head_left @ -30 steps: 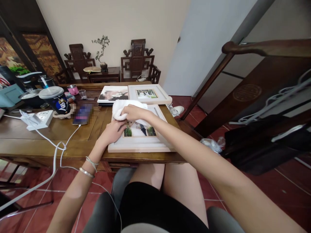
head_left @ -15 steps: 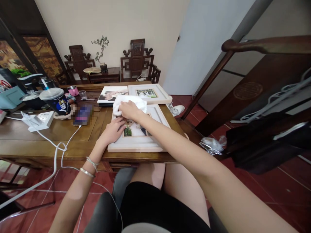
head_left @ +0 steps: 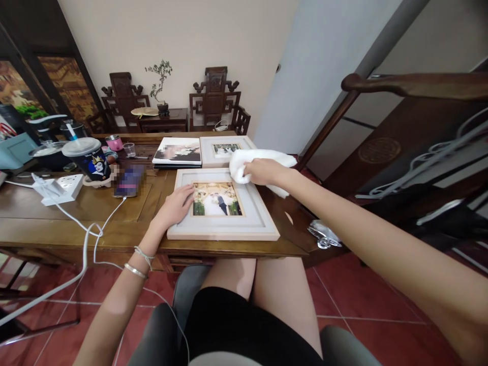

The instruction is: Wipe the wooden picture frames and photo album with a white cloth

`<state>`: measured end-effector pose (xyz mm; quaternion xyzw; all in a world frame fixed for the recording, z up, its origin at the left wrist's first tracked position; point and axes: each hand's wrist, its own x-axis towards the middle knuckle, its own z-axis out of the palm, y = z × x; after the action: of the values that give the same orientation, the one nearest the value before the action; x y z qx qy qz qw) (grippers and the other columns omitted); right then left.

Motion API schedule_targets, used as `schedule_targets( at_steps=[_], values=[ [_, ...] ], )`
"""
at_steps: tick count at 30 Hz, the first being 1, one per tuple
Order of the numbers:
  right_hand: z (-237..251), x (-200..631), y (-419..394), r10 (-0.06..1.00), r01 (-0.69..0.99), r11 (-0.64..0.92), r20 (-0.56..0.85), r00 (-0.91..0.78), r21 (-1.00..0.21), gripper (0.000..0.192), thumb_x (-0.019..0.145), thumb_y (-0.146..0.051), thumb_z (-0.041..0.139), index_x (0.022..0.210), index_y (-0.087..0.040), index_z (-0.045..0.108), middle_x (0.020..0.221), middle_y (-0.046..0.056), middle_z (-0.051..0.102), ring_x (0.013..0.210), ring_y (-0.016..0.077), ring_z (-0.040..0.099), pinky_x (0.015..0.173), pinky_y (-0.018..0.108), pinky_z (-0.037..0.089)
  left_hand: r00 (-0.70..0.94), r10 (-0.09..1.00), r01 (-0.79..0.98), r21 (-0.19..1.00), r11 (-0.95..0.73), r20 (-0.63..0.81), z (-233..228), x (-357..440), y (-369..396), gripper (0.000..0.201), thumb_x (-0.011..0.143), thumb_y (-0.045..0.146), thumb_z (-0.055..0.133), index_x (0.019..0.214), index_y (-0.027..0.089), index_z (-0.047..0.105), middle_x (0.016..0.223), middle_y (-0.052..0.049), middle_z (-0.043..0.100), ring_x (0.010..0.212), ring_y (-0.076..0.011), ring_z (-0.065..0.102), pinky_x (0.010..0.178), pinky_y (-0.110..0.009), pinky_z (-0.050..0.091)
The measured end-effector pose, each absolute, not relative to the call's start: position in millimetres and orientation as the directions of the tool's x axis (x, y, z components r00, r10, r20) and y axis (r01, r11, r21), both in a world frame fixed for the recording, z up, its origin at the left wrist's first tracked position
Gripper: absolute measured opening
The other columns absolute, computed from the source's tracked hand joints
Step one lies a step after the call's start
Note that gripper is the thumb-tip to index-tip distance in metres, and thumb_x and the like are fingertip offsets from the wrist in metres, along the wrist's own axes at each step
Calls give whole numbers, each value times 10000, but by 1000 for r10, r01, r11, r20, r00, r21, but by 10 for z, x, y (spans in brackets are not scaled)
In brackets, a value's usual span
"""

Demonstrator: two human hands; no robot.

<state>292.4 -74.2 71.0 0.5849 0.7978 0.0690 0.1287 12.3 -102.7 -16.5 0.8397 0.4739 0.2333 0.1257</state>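
My cloth (head_left: 260, 154) is white all over, and my picture frame (head_left: 223, 236) is pale cream with light grey inside, around a photo (head_left: 215, 201) with green, white and dark bits and a thin tan edge. The table (head_left: 114, 211) is brown, and the floor (head_left: 366, 300) is red with pale lines. I see a pink cup (head_left: 115, 144) and a dark cup (head_left: 91, 163) with a blue and white picture.

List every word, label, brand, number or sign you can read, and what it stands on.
No text is legible.
Cup: tiny marks on its side, too small.
Phone: blurred.
Round emblem at right: no word distinguishable.
Picture frame under the left hand, white cloth: no lettering visible.
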Motion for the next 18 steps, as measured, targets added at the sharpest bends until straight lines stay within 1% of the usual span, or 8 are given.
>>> schedule_targets(
  at_steps=[2, 5, 7, 9, 11, 13, 16, 18],
  values=[
    [737, 3013, -832, 933, 922, 352, -142, -331, 162, 354, 804, 17, 459, 970, -83, 755, 1043, 200, 731, 994, 260, 667, 763, 315, 411, 431, 856, 728, 451, -516, 284, -159, 122, -1017, 409, 976, 262, 393, 1315, 172, 605, 1469, -107, 530, 1397, -239, 452, 1172, -461, 356],
    [787, 3138, -967, 872, 891, 454, -203, -446, -8, 377, 741, 36, 448, 878, -126, 761, 906, 102, 749, 896, 198, 661, 768, 272, 402, 428, 853, 713, 468, -522, 300, -151, 111, -998, 455, 923, 114, 364, 1296, 150, 623, 1432, -109, 567, 1364, -221, 498, 1168, -426, 376],
    [823, 3223, -1022, 834, 871, 478, -252, -491, -115, 351, 694, 22, 460, 806, -158, 739, 802, 41, 723, 786, 181, 637, 702, 259, 407, 428, 845, 707, 464, -534, 321, -151, 99, -988, 522, 861, 27, 350, 1283, 143, 635, 1410, -104, 589, 1345, -206, 520, 1173, -398, 373],
    [841, 3272, -1036, 842, 869, 466, -217, -494, -167, 284, 677, -7, 476, 751, -162, 702, 742, 27, 679, 723, 184, 606, 644, 263, 394, 426, 839, 711, 448, -542, 339, -160, 89, -980, 564, 812, -16, 348, 1263, 138, 650, 1406, -100, 592, 1340, -205, 526, 1179, -388, 367],
    [821, 3247, -1015, 881, 886, 447, -108, -460, -125, 252, 695, -28, 484, 772, -155, 688, 780, 49, 672, 743, 196, 602, 639, 270, 388, 420, 843, 727, 432, -534, 335, -172, 84, -975, 566, 796, -22, 354, 1245, 134, 662, 1421, -104, 577, 1343, -217, 523, 1179, -393, 367],
    [755, 3140, -977, 906, 906, 422, -14, -422, -28, 286, 728, -33, 487, 884, -140, 702, 905, 98, 691, 815, 219, 617, 661, 282, 396, 416, 850, 743, 418, -522, 322, -181, 85, -973, 534, 824, 7, 357, 1249, 128, 657, 1440, -112, 558, 1352, -229, 512, 1179, -405, 366],
    [606, 2908, -928, 908, 902, 410, 35, -418, 134, 340, 781, -45, 496, 1037, -112, 709, 1138, 178, 671, 901, 258, 635, 717, 318, 419, 423, 851, 755, 397, -521, 312, -173, 99, -984, 437, 938, 157, 361, 1280, 111, 629, 1450, -137, 544, 1371, -247, 488, 1185, -426, 353],
    [520, 2785, -937, 890, 874, 439, 31, -454, 209, 343, 799, -42, 490, 1052, -93, 715, 1197, 206, 648, 952, 279, 634, 778, 340, 429, 436, 847, 758, 383, -528, 304, -157, 112, -998, 444, 984, 272, 357, 1320, 105, 595, 1464, -148, 525, 1388, -253, 464, 1191, -435, 341]
  ],
)
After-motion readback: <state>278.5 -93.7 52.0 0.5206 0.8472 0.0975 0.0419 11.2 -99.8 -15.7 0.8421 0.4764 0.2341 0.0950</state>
